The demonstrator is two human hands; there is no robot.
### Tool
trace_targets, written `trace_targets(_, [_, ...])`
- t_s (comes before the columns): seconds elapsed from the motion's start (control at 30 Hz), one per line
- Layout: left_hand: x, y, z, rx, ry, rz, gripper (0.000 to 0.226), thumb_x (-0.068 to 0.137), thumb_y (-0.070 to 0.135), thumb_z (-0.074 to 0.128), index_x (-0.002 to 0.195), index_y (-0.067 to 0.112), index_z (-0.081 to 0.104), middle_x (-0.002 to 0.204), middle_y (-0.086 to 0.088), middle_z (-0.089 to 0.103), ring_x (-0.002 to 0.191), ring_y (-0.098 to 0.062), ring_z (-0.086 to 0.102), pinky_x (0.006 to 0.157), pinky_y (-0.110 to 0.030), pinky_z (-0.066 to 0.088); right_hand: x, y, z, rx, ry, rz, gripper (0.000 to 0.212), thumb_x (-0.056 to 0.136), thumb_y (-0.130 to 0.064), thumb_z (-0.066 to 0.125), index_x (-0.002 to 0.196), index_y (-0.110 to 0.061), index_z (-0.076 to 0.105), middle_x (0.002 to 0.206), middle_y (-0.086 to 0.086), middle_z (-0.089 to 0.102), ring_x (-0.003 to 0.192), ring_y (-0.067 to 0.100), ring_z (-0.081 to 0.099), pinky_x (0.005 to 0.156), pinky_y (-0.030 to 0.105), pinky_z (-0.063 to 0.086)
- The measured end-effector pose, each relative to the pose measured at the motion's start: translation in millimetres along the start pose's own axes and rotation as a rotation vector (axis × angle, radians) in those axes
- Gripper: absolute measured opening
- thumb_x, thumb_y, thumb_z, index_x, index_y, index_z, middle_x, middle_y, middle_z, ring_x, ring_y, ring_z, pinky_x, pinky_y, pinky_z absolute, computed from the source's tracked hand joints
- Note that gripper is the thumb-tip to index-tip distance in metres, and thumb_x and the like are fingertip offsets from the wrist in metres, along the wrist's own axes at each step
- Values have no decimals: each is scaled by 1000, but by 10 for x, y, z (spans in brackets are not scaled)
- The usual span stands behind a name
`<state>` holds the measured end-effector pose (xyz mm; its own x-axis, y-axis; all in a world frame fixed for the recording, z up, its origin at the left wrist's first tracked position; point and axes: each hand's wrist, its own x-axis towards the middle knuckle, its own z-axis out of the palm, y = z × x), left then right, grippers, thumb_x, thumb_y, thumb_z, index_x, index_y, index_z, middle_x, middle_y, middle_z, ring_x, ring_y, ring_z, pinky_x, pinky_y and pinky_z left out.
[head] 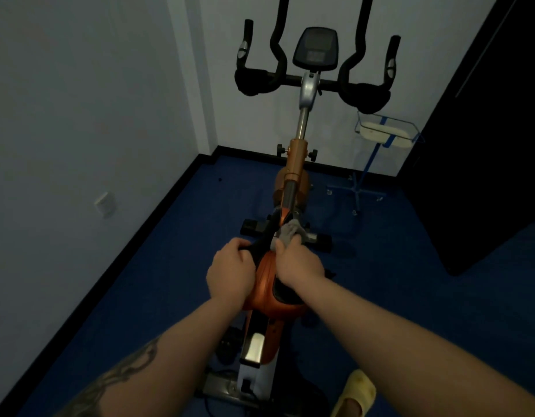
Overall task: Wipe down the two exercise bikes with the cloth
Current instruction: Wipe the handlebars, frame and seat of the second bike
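Observation:
An orange and black exercise bike point(295, 164) stands in front of me, seen from behind its saddle point(269, 291). Its black handlebars point(316, 79) and a dark console point(316, 49) rise at the far end. My left hand point(230, 273) grips the left side of the saddle near its black nose. My right hand point(298, 263) is closed on a grey cloth point(290, 231) and presses it against the saddle nose and frame. Only one bike is in view.
A pale wall with a socket point(105, 203) runs along the left. A blue wheeled stand with a clear tray point(383, 133) sits to the right of the bike. A dark door or cabinet point(486, 145) fills the right. My yellow slipper point(355, 392) rests on the blue floor.

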<state>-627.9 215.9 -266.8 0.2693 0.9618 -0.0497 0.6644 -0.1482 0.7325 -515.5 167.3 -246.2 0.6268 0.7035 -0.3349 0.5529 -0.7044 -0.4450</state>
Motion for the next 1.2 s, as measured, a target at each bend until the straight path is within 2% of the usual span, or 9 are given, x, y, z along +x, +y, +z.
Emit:
trace_targets(0.13, [-3,-117,-39,-46,-40,62,33,97,21,38,119,32,60,110,13,62,88,-2,51,63,-20,37,-416,253,137,-77,71,-289,67,94,-61,5,154,-30,9,160,7,14,139,29,29,111,42,32])
trace_targets(0.2, [3,-126,-31,-48,-32,62,33,97,23,37,119,35,60,112,14,62,88,-1,50,65,-23,37,-549,332,198,-150,102,-336,77,85,-65,-9,153,-34,9,162,6,3,144,26,16,116,43,23])
trace_targets(0.4, [-10,-100,-20,-40,1,75,36,97,19,36,120,31,62,118,10,63,104,-9,56,81,-30,45,-277,-16,68,-225,39,-231,45,104,-41,15,145,-36,31,159,22,6,140,37,22,110,49,29])
trace_targets(0.5, [-39,-109,-15,-80,31,64,37,96,15,37,118,29,64,113,7,66,99,-11,58,80,-32,47,-434,14,172,-234,94,-253,60,99,-50,3,147,-29,31,161,17,2,146,32,10,116,49,16])
trace_targets(0.63, [-32,-104,-6,-91,52,45,38,95,13,36,117,29,64,107,5,67,93,-12,60,77,-34,50,-808,186,375,-262,138,-374,83,86,-60,-17,154,-23,13,161,10,-10,148,24,-14,120,46,-6])
trace_targets(0.83, [-46,-96,-33,-72,34,80,39,95,13,36,120,27,63,113,4,65,99,-13,58,84,-38,50,-312,-37,171,-125,113,-193,57,103,-46,11,154,-22,17,162,9,1,148,23,6,119,42,12])
trace_targets(1.03, [-29,-137,5,-60,28,82,38,94,17,36,119,31,61,108,5,63,93,-9,56,78,-33,49,-843,382,394,130,207,-231,71,90,-60,4,154,-30,3,161,-7,2,145,17,10,117,38,23])
trace_targets(1.13, [-9,-124,14,-40,39,81,38,93,16,37,118,31,61,106,4,63,92,-10,56,77,-34,49,-708,402,383,247,226,-184,64,95,-55,14,152,-27,20,152,0,29,132,20,32,108,37,34])
trace_targets(1.2, [-4,-114,9,-30,39,78,38,93,16,37,118,31,61,107,4,63,92,-11,56,77,-34,48,-409,325,276,244,181,-87,51,102,-45,20,141,-19,39,135,7,51,112,21,50,90,34,42])
